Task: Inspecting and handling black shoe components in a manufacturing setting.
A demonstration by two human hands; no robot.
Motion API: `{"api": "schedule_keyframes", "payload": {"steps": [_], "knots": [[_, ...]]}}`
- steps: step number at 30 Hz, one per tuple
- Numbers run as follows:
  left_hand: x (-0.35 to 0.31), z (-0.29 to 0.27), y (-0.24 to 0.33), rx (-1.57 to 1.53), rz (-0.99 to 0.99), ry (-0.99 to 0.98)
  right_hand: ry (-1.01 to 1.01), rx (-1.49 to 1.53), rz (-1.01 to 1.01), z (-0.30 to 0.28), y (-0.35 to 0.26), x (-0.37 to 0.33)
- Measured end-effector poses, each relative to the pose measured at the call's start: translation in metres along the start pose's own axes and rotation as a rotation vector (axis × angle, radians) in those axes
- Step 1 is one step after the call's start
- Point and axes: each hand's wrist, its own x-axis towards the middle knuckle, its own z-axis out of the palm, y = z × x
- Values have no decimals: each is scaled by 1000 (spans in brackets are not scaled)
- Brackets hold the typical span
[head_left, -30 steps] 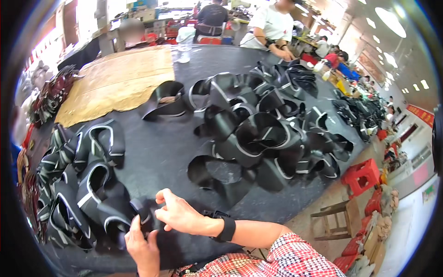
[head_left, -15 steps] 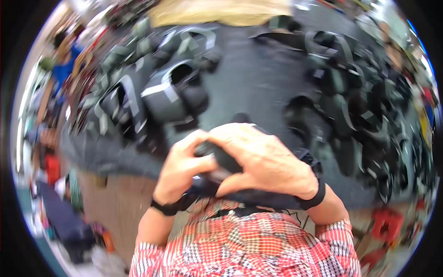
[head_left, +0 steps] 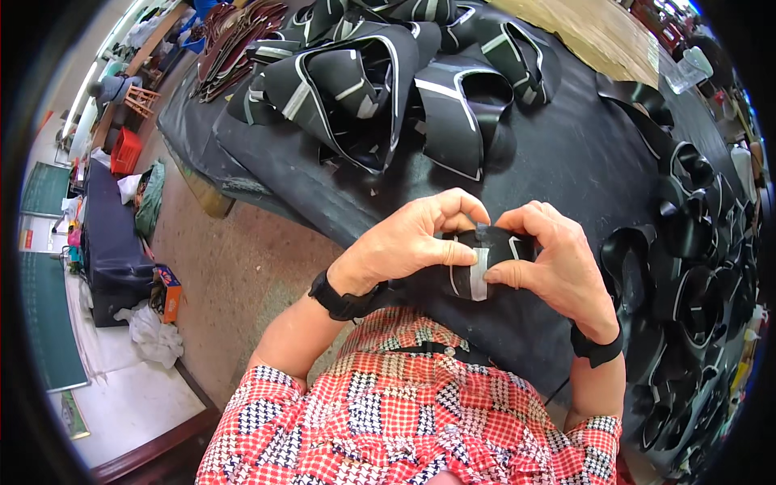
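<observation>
Both of my hands hold a black leather shoe upper, curved into a loop, with a pale grey strip down its middle [head_left: 478, 275]. My left hand [head_left: 412, 238] pinches it from the left, thumb pressed on the strip. From the right, my right hand [head_left: 558, 257] grips it with the thumb at the strip's other edge and fingers bent over the top. The tips of several fingers are hidden behind the piece. It is held close to my body, above the near edge of the black-covered table [head_left: 558, 137].
A heap of black uppers with pale edging [head_left: 356, 85] lies on the table's far left. More black uppers [head_left: 699, 299] crowd the right side. Dark red pieces [head_left: 238, 40] are stacked at the far left; a tan sheet [head_left: 598, 32] lies at the back. A red crate [head_left: 125, 151] stands on the floor.
My view has swung left, so the table stuff sits elsewhere in the picture. My hands have drawn apart on the upper, and its pale strip now faces me.
</observation>
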Motion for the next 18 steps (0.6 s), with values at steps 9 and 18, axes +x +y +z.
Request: {"api": "schedule_keyframes", "payload": {"steps": [9,18], "knots": [[14,3,31,573,448,366,350,-46,67,-13,-18,16],[27,-4,-17,298,431,455,74,517,-64,41,-22,33]]}}
